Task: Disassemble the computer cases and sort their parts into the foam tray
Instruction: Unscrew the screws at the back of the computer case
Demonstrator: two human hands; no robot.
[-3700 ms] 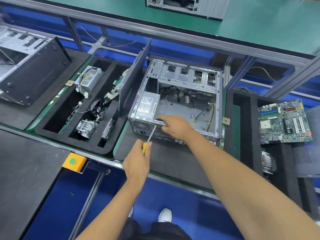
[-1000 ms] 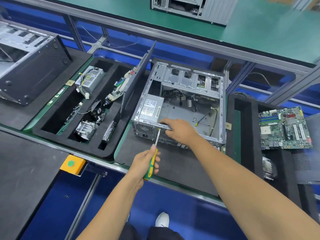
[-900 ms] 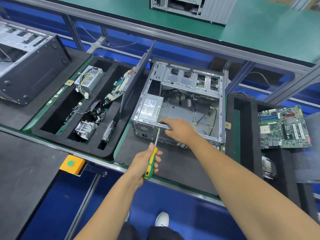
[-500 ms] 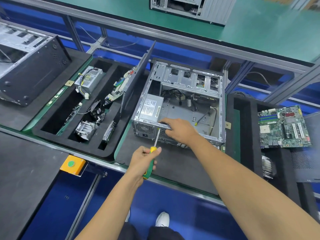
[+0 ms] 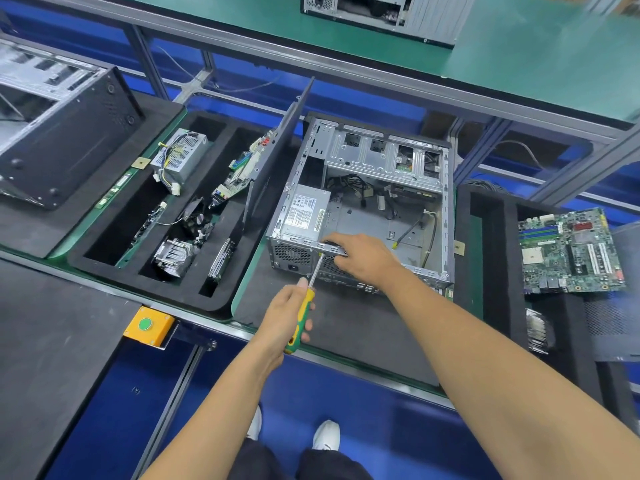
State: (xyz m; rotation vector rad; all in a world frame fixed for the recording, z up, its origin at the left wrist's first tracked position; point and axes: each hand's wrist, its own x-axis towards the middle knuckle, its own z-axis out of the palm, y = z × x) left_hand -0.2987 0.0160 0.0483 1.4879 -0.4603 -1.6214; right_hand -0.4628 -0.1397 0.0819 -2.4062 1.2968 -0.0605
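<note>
the open computer case [image 5: 372,209] lies on its side just ahead of both hands, its power supply [image 5: 304,213] in the near-left corner. the left hand [image 5: 289,317] grips a screwdriver [image 5: 304,306], whose shaft angles up and away to the case's rear edge. the right hand [image 5: 363,259], nearer, curls its fingers over that edge beside the tip.

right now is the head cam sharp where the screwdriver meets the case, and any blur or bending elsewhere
Head view: screwdriver and open case are sharp under even, soft light; the right edge smears, blurring the mesh panel beside the motherboard; wide-angle bending curves the frame rails; no strong glare.
</note>
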